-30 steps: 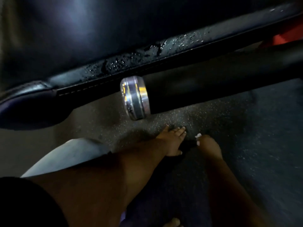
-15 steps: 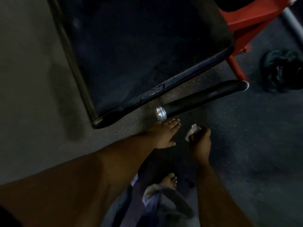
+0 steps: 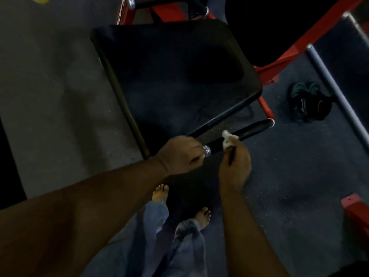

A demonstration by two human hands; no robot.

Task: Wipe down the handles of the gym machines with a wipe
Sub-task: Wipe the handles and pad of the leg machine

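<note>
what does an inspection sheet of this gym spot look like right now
surface: dark speckled floor, paler mat on the left
job's things: white wipe pressed on black handle with chrome end cap
clutter: dark shoes on floor
grips: left hand holds the cap end; right hand holds the wipe
cables: nothing seen
surroundings: black seat pad, red frame, grey bar

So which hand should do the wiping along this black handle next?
Right. The right hand already presses the wipe against the black handle, with unwiped grip stretching beyond it. The left hand grips the chrome end cap, probably steadying it.
</note>
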